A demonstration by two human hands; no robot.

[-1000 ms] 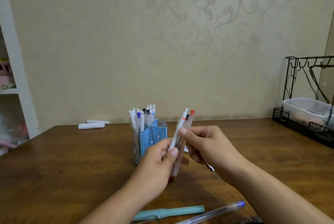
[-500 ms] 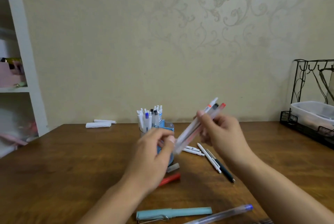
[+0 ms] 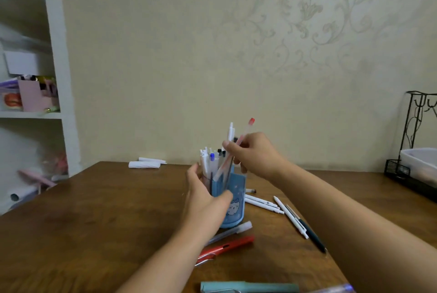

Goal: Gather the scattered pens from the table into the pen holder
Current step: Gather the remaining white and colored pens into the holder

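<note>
while the left hand (image 3: 203, 195) wraps around the blue pen holder with a cartoon face (image 3: 233, 202) at mid-table, the right hand (image 3: 253, 154) above it is clamped on a small bundle of pens (image 3: 233, 148), a clear one with a red cap and white ones, tilted with their lower ends inside the holder; the holder already bristles with white pens (image 3: 208, 162), blue and black tipped; on the brown wooden table (image 3: 106, 221) lie a red pen (image 3: 227, 246) and a clear pen with a white cap (image 3: 233, 231) just in front of the holder, white pens (image 3: 262, 204) and a dark teal pen (image 3: 307, 232) to its right, a pale teal pen (image 3: 248, 287) at the near edge.
</note>
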